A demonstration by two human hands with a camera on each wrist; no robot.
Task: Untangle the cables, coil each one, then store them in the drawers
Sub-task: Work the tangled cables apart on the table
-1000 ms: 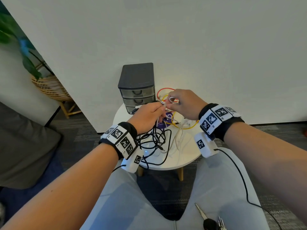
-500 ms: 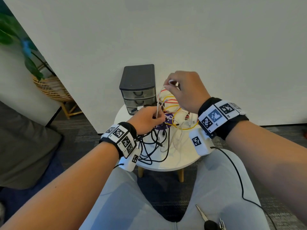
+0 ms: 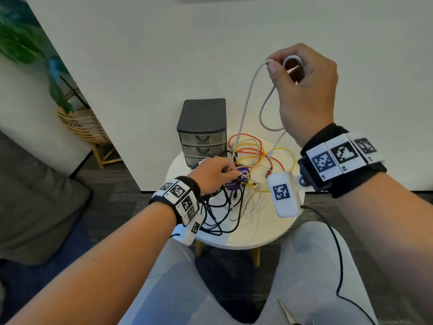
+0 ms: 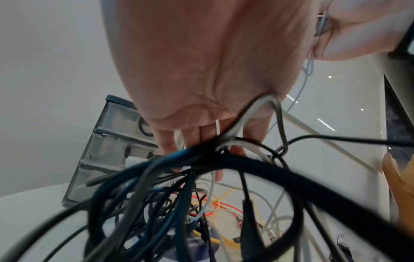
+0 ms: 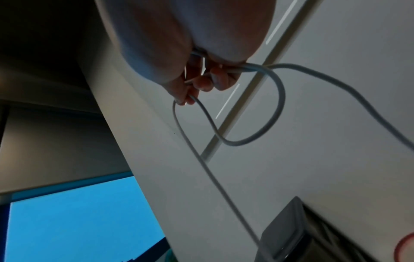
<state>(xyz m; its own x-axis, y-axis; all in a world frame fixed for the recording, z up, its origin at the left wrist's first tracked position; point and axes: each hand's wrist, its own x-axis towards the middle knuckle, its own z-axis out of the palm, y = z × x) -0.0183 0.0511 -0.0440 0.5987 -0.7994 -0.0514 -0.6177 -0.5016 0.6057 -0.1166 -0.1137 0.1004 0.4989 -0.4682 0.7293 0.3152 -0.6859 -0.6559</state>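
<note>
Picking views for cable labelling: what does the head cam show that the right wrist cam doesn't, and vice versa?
Head only: the left hand pinning the pile on the round table, black cables, yellow cable, all three drawer fronts.
Right wrist only: the underside of the right hand, fingers curled round the white cable, and a blue window area.
Both: right hand gripping the raised white cable with a hanging loop, the drawer unit, a bit of red cable.

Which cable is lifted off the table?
The white cable: the right hand holds it up, while red, yellow and black cables lie on the table.
</note>
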